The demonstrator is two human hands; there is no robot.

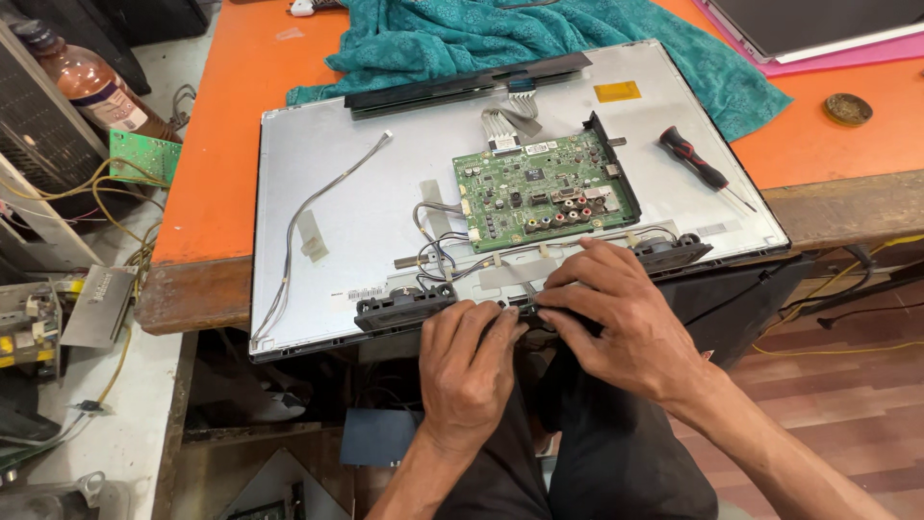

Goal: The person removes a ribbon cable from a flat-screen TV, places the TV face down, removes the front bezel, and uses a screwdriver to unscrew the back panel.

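Bottle [85, 85]: brown, plastic, lying off the desk's left edge among loose wires.
Small green board [144, 157]: just beside the desk's left edge, trailing yellow wires.
Desk [231, 144]: orange top with a worn wooden front edge.
Panel back [327, 173]: grey metal rear of a flat screen, lying face down and overhanging the desk's front edge.
Taped cable [298, 226]: thin grey lead running along the panel's left half.
Left speaker [399, 308]: black bar at the panel's front edge, seated.
Left hand [469, 366]: fingers curled down over the black strip [525, 313] at the middle of the front edge, pressing on it.
Right hand [616, 318]: fingers bent, fingertips pinching the same strip just beside the left hand.
Main board [544, 188]: green circuit board, uncovered, near the panel's centre, wires leading to the front edge.
Right speaker [674, 250]: black bar, seated past the right hand.
Screwdriver [703, 169]: red and black, lying untouched near the panel's right edge.
Teal cloth [539, 39]: bunched at the desk's rear edge.
Progress: back cover is off and the boards are exposed; the front-edge strip is in hand, and whether it is free cannot be told.
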